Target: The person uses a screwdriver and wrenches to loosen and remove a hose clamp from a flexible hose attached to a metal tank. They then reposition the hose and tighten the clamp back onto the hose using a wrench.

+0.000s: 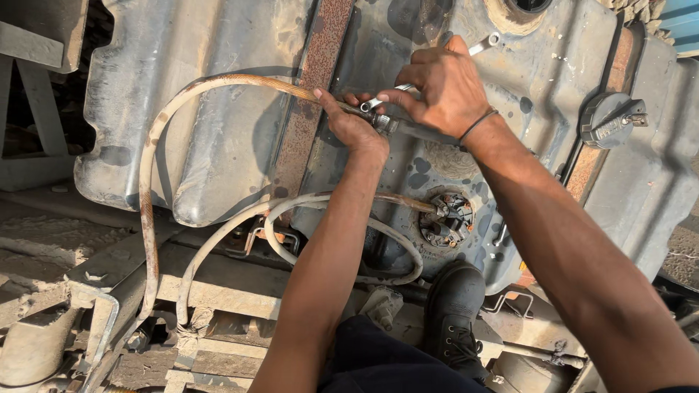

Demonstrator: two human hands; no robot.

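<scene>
From above, the head view looks down on a big grey metal tank (218,109) with dents and dark spots on it. A rusty strap (309,94) runs down across the tank. The person's left hand (353,124) is closed around a small metal fitting (380,122) where a hose joins the top of the tank, with the fingers curled over it and the thumb pointing up toward the hose. The right hand (440,91) is just beside it, pressed shut around a shiny wrench (429,73). One end of the wrench sits on the fitting and the other end sticks out past the fingers, up and to the right. The two hands are nearly touching. A thin dark band goes around the right wrist. A long, dirty hose (149,189) loops away from the fitting to the left and then drops down past the edge of the tank. A second pale hose (320,200) curls below the left arm and reaches a round rusty plate (448,218) with bolts set into the tank. Far to the right there is a round grey cap (608,120) on the tank. Lower down, a black boot (455,313) with laces rests by the bottom edge of the tank, close to the round plate.
</scene>
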